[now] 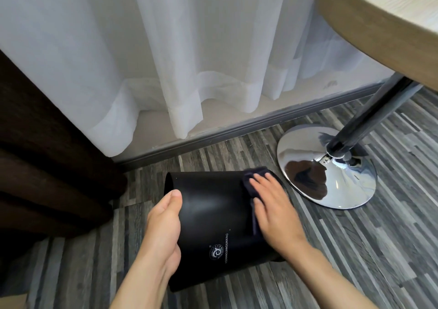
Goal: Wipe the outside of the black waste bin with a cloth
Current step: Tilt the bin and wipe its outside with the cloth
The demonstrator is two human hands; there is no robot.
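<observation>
The black waste bin (213, 218) lies on its side above the floor, a small white logo facing up near its lower part. My left hand (163, 223) grips its left end, thumb on top. A dark cloth (248, 185) is draped over the bin's right end. My right hand (272, 204) presses flat on that cloth, fingers spread toward the far edge. Most of the cloth is hidden under the palm.
A chrome round table base (331, 166) with its pole (369, 116) stands close on the right, under a wooden tabletop (379, 12). White sheer curtains (189, 60) hang behind, a dark brown curtain (47, 142) at the left. Grey striped floor (355, 249) lies all around.
</observation>
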